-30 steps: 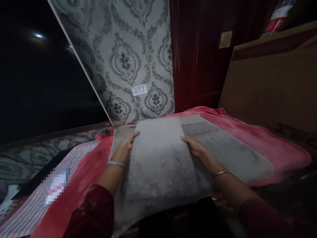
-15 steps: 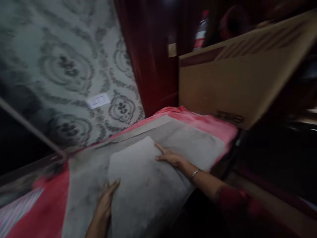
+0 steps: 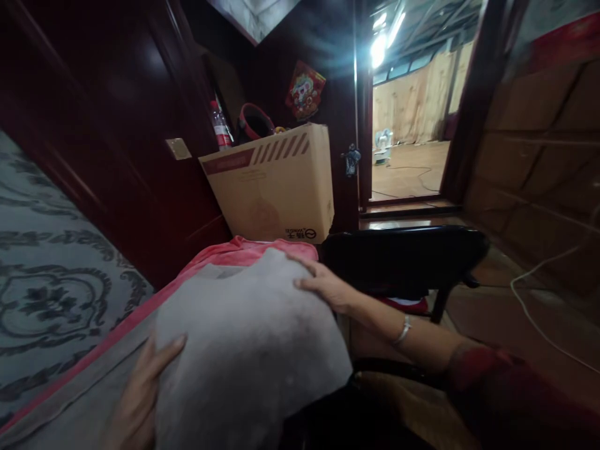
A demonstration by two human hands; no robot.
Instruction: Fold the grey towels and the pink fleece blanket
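Observation:
A pale grey sheet [image 3: 248, 331], looking like cloth with darker smudges, spreads out in front of me, its near part bulging towards me. Along its left edge, my left hand [image 3: 145, 381] grips it, thumb on top and the fingers partly hidden. My right hand [image 3: 325, 284] holds the far right edge between thumb and fingers; a silver bracelet is on that wrist. Underneath lies a larger grey cloth [image 3: 84, 400], itself on a pink-red cover [image 3: 220, 253].
Behind the pink cover stands a cardboard box [image 3: 276, 187], with a red-capped bottle [image 3: 221, 128] behind it. To the right is a black chair [image 3: 403, 259]. Patterned wall [image 3: 51, 306] borders the left. Beyond a doorway, a fan [image 3: 383, 147] stands on the floor. A cable [image 3: 534, 312] trails at right.
My view has swung to the right, bringing the doorway and chair into sight. The pale sheet, in both hands, looks lifted and shifted over the near right edge of the cover.

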